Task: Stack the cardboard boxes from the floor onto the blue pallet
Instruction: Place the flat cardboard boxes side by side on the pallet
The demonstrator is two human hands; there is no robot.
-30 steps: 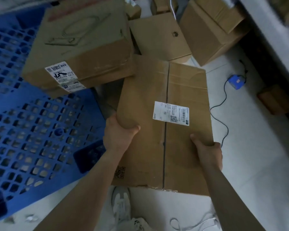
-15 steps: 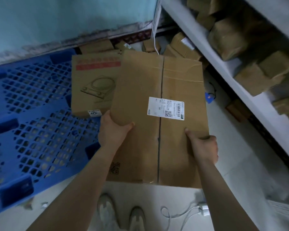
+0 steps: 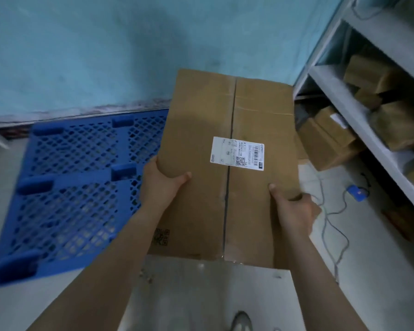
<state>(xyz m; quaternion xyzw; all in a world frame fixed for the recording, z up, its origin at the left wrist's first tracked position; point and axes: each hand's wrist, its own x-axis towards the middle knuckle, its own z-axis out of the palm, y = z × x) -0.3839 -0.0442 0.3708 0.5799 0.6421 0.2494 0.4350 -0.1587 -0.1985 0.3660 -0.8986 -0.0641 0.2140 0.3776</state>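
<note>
Plainly stiff and probably light, the labelled cardboard box [image 3: 227, 163] is gripped along both long edges by left hand [image 3: 161, 185] and right hand [image 3: 293, 211], near the blue pallet [image 3: 77, 187].

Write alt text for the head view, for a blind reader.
A left hand and right hand hold a long cardboard box with a white shipping label by its side edges. A blue pallet lies left; grey shelving holding more boxes stands right.

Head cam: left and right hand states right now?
Left hand: grips the cardboard box at its left edge.
Right hand: grips the same box at its right edge.
</note>
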